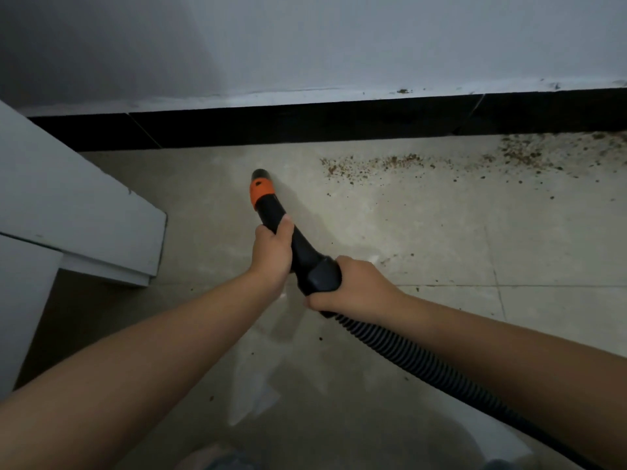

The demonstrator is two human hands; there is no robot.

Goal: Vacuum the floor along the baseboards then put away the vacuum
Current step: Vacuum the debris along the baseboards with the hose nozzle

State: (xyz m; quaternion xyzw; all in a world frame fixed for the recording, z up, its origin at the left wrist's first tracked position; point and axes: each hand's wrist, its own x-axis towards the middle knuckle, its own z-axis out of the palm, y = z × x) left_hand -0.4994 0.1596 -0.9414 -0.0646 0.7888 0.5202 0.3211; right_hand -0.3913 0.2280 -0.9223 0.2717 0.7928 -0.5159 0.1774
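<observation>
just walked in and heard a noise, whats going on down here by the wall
A person is vacuuming the floor along the black baseboard. The left hand grips the black nozzle tube just behind its orange collar, and the right hand holds the handle where the ribbed hose joins. The nozzle tip points at the floor near the baseboard. A trail of brown crumbs still lies to the right, not yet picked up.

Two hands: left hand (pixel 273 254) and right hand (pixel 353 286), both on one vacuum nozzle (pixel 271 205). One ribbed hose (pixel 407 357), running from the nozzle's rear. One black baseboard (pixel 305 125), beyond the nozzle. One white cabinet (pixel 68 205), left of the nozzle. Crumbs (pixel 390 162), too many to count, right of the nozzle along the baseboard.
</observation>
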